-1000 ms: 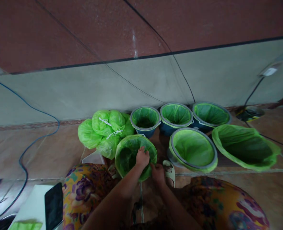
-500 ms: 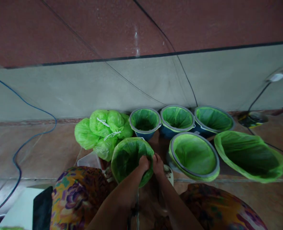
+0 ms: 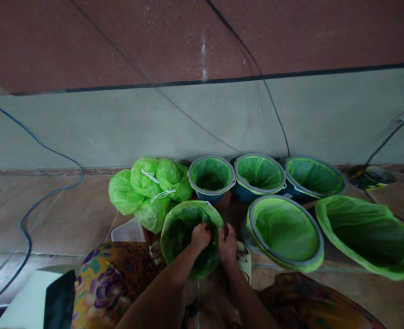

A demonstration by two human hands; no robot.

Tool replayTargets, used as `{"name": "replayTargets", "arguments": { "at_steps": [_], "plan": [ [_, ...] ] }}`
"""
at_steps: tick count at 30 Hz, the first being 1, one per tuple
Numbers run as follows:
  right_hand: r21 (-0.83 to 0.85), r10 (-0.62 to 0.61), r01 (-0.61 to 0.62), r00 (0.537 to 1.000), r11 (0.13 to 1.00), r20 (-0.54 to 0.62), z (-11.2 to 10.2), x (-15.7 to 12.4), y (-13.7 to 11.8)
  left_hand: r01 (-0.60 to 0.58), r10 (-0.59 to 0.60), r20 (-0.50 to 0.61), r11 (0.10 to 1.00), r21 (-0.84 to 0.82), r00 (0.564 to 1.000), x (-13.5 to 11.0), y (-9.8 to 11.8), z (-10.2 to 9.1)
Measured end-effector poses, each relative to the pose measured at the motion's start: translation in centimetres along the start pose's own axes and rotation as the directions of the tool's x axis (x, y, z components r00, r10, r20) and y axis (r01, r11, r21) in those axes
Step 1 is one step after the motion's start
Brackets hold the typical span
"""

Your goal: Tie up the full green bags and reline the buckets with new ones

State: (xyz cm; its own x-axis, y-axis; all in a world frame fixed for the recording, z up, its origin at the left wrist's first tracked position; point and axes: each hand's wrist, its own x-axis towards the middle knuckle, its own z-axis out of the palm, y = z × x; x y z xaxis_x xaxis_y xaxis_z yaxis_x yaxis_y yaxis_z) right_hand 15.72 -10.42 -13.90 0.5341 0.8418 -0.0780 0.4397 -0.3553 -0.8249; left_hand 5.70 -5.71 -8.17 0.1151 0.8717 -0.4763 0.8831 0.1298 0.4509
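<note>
Right in front of me stands a bin lined with a light-green bin liner (image 3: 174,219), its liner folded over the rim. My left hand (image 3: 201,236) reaches inside it near the right wall, fingers curled closed; whether they hold anything is hidden. At the outer right side of the rim is my right hand (image 3: 228,246), thumb and fingers apart, close against the liner's edge. Behind stands another lined bucket (image 3: 211,196) with a grey rim. To the right, a lined bucket (image 3: 285,230) with a grey ring leans tilted.
Tied green bags (image 3: 154,183) are heaped at the left, beside a clear plastic container (image 3: 129,230). More lined buckets (image 3: 259,172) line the wall, and a wide green-lined bin (image 3: 369,233) sits at the right. A blue cable (image 3: 47,194) crosses the floor at left.
My left hand has drawn back from the rim, leftward into the bin. The right hand has loosened from the rim and its fingers have spread. The view has shifted slightly.
</note>
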Motion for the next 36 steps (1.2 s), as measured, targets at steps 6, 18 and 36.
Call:
{"name": "replayTargets", "arguments": {
  "at_steps": [6,18,36],
  "plan": [
    [-0.078,-0.272,0.273,0.962,0.959,0.02,-0.2,4.4,-4.2,-0.209,0.193,-0.373,0.978,-0.003,0.908,3.7,-1.4,-4.8],
    [-0.428,-0.133,0.337,0.889,0.839,0.438,3.8,7.0,-5.1,-0.377,0.386,0.024,0.884,0.276,0.922,9.6,-4.1,-6.4],
    [-0.598,0.136,0.097,0.934,0.796,0.331,1.7,5.4,-2.6,0.02,0.002,-0.197,0.994,0.106,0.98,6.8,-9.3,-7.3]
  ]
}}
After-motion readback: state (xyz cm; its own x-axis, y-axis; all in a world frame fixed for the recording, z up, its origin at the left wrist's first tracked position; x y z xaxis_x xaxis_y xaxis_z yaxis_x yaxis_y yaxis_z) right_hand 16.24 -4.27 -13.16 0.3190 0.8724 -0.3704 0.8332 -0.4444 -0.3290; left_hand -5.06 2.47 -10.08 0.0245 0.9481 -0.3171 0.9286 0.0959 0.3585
